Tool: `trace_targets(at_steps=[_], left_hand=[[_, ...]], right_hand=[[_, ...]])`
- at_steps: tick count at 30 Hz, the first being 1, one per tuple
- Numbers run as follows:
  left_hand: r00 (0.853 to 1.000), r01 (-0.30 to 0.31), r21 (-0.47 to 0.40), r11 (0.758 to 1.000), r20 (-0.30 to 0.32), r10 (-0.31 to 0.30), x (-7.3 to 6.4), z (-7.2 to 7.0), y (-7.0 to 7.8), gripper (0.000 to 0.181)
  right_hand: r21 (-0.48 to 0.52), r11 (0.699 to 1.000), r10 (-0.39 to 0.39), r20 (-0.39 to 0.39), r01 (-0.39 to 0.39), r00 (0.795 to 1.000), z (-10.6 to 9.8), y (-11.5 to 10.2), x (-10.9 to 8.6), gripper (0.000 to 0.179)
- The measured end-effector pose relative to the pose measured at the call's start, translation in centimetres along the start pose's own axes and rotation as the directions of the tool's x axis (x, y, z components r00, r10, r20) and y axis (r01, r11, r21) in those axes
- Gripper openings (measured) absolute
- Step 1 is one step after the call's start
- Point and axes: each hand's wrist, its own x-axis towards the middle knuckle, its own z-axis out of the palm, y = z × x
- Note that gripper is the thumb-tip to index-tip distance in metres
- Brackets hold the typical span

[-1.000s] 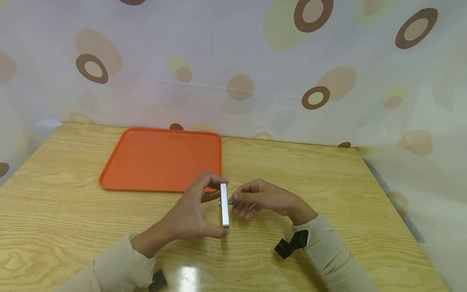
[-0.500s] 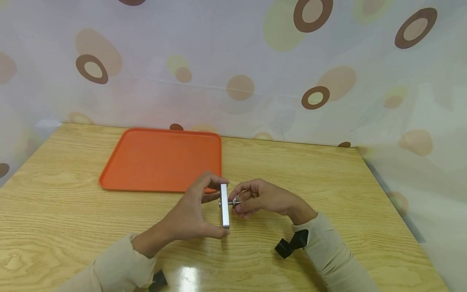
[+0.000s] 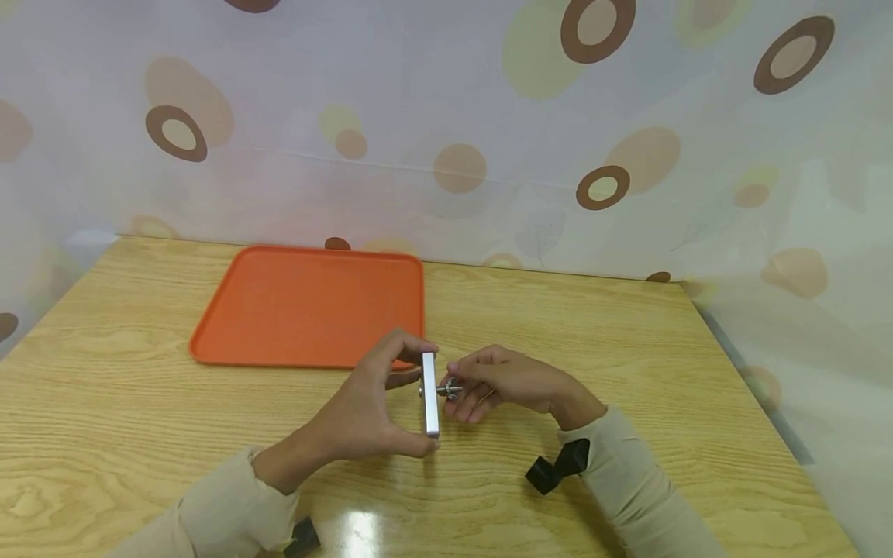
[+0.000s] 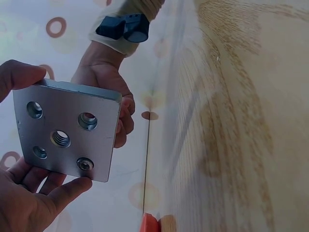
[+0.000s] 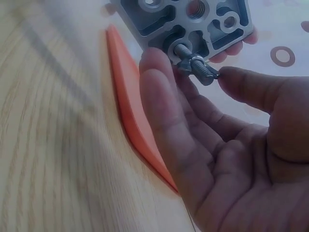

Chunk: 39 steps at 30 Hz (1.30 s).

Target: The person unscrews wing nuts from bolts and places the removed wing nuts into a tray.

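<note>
Two hands work on one assembly of three parts: one metal plate (image 3: pixel 429 395), one bolt (image 5: pixel 204 76) and one wing nut (image 5: pixel 193 62). The plate is raised above the single counter (image 3: pixel 558 325), stands on edge between the two hands, and appears in front of the near right corner of the one orange tray (image 3: pixel 307 310). The left hand (image 3: pixel 359 407) is spread to the width of the plate and grips it by two opposite edges, thumb on one and fingers on the other. The plate has five holes: four near the corners and one threaded hole at the centre. One corner hole carries the bolt; its head sits on the flat face, and its threaded end projects from the ribbed face toward the right hand (image 3: pixel 512 384). The wing nut, with two wings, is on the projecting thread, the bolt tip extending past it. The right hand is partly open, fingers loosely bent around the nut, thumb tip at one wing; whether any finger also touches the nut cannot be told. Two beige sleeves (image 3: pixel 233 508) cover the forearms, with black blocks (image 3: pixel 558 465) at both cuffs. One patterned sheet (image 3: pixel 391 93) stands behind the counter.
</note>
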Motion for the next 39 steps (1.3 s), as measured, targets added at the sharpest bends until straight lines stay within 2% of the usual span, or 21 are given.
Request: trace_targets(at_steps=[18,33,36,39], left_hand=[[1.0,-0.004,0.012,1.0,0.005,0.004,-0.08,-0.03,-0.08,0.078],[1.0,0.005,0.009,1.0,-0.003,-0.005,-0.05,-0.03,0.03,0.079],[1.0,-0.001,0.007,1.0,-0.001,0.001,-0.04,-0.06,0.02,0.078],[1.0,-0.007,0.011,1.0,0.003,0.007,-0.04,-0.09,0.01,0.078]], right_hand=[[-0.033,0.999,-0.027,0.012,0.027,1.0,0.08,-0.29,-0.16,0.032],[-0.046,0.995,-0.09,0.068,0.093,0.994,-0.03,-0.14,-0.31,0.037],[-0.05,0.995,-0.086,0.072,0.09,0.994,0.0,-0.19,-0.29,0.038],[-0.049,0.998,-0.049,0.04,0.051,0.998,0.0,-0.23,-0.21,0.039]])
